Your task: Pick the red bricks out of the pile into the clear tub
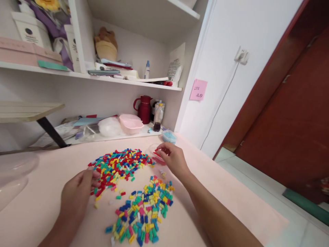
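Observation:
Small coloured plastic blocks lie in two heaps on the pink tabletop: a far heap [120, 163] with many red pieces, and a near heap [146, 209] of mixed colours. At the left edge of the far heap is my left hand [79, 187], its fingers curled together; whatever is between them is hidden. My right hand [173, 157] is over a clear round bowl [151, 148] with red blocks inside. Its thumb and fingers are pinched, with a small red block [155, 151] at their tips.
A lidded tub of light blue pieces [169, 136] stands behind the bowl. Clear plastic containers [16, 164] are at the left edge. At the back are a pink box [131, 123], a dark red jug [144, 109] and a bottle [158, 118], below a shelf.

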`<state>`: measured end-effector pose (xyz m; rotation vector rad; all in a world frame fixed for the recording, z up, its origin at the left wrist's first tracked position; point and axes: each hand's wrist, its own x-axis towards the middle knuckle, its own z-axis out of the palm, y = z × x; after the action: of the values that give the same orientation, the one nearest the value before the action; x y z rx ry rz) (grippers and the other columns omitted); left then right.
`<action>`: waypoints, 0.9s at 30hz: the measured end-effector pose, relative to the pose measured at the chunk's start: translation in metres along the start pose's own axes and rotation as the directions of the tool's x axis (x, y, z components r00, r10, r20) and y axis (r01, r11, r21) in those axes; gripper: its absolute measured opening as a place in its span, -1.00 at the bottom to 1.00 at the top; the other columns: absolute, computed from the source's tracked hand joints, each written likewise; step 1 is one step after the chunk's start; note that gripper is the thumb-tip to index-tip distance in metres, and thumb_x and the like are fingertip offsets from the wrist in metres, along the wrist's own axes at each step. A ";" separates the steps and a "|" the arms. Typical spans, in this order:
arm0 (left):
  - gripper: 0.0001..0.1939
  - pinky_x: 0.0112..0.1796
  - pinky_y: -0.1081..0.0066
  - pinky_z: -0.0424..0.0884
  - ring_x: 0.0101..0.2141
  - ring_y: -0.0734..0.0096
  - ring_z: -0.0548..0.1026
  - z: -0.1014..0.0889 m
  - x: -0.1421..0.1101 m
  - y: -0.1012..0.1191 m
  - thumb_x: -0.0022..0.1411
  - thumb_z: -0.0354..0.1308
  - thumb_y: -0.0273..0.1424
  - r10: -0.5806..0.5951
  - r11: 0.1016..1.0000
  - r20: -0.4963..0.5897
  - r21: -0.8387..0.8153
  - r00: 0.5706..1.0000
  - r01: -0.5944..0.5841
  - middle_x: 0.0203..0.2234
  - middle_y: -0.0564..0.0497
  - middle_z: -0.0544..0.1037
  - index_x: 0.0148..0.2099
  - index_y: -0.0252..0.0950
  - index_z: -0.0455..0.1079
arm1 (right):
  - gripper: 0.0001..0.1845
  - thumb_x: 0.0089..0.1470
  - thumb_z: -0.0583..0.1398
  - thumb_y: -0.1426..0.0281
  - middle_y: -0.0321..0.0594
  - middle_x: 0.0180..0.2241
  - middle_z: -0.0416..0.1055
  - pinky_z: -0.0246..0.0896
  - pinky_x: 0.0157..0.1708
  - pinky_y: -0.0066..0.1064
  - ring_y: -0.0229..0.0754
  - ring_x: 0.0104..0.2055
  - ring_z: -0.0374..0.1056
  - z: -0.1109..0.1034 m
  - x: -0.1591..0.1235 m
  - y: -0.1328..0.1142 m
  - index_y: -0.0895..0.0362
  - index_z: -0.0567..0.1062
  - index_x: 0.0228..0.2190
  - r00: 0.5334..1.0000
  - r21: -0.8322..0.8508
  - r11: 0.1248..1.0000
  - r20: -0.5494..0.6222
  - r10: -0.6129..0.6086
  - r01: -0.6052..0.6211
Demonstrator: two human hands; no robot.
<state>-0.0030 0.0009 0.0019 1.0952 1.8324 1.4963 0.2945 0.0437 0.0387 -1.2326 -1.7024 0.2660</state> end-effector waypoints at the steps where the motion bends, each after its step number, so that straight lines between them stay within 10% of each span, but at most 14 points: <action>1: -0.64 -0.45 0.29 0.42 -0.54 0.25 0.50 0.000 0.001 -0.001 0.05 0.10 -0.06 -0.004 1.000 0.001 0.004 1.000 0.004 -0.65 0.00 0.53 -0.45 -0.26 0.46 | -0.87 0.07 0.18 0.35 -0.29 -0.49 0.45 0.21 -0.45 -0.43 -0.23 -0.49 0.31 -0.002 0.002 0.004 0.08 0.53 -0.36 0.999 -0.005 1.000 -0.030 0.020 -0.020; 13: -0.66 -0.45 0.38 0.40 -0.52 0.32 0.49 0.001 0.000 -0.003 0.06 0.10 -0.08 -0.028 0.999 0.026 -0.032 0.999 0.029 -0.63 0.04 0.52 -0.40 -0.27 0.46 | -0.74 0.11 0.11 0.30 -0.30 -0.42 0.44 0.24 -0.40 -0.40 -0.24 -0.49 0.32 -0.003 0.002 0.018 0.05 0.52 -0.18 0.987 -0.089 0.991 -0.133 0.088 -0.100; 18: -0.66 -0.48 0.42 0.37 -0.55 0.34 0.47 0.001 0.000 -0.008 0.09 0.08 -0.09 -0.004 0.999 0.048 -0.033 0.999 0.006 -0.66 0.06 0.50 -0.40 -0.27 0.46 | -0.82 0.16 0.13 0.37 -0.25 -0.37 0.50 0.26 -0.33 -0.39 -0.21 -0.39 0.37 0.019 -0.018 -0.010 0.07 0.55 -0.30 0.986 0.083 0.991 0.117 -0.119 0.109; 27: -0.61 -0.52 0.44 0.30 -0.60 0.36 0.45 0.004 -0.007 -0.003 0.14 0.03 -0.07 0.019 0.999 0.040 -0.040 0.999 -0.018 -0.73 0.05 0.47 -0.48 -0.27 0.43 | -0.80 0.18 0.18 0.42 -0.21 -0.22 0.51 0.30 -0.13 -0.35 -0.17 -0.17 0.42 0.055 -0.056 -0.040 -0.01 0.58 -0.19 0.825 0.187 0.932 0.435 -0.361 0.310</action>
<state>0.0030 -0.0036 -0.0028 1.1183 1.7625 1.5038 0.2271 -0.0015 0.0055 -0.7990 -2.2525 0.4595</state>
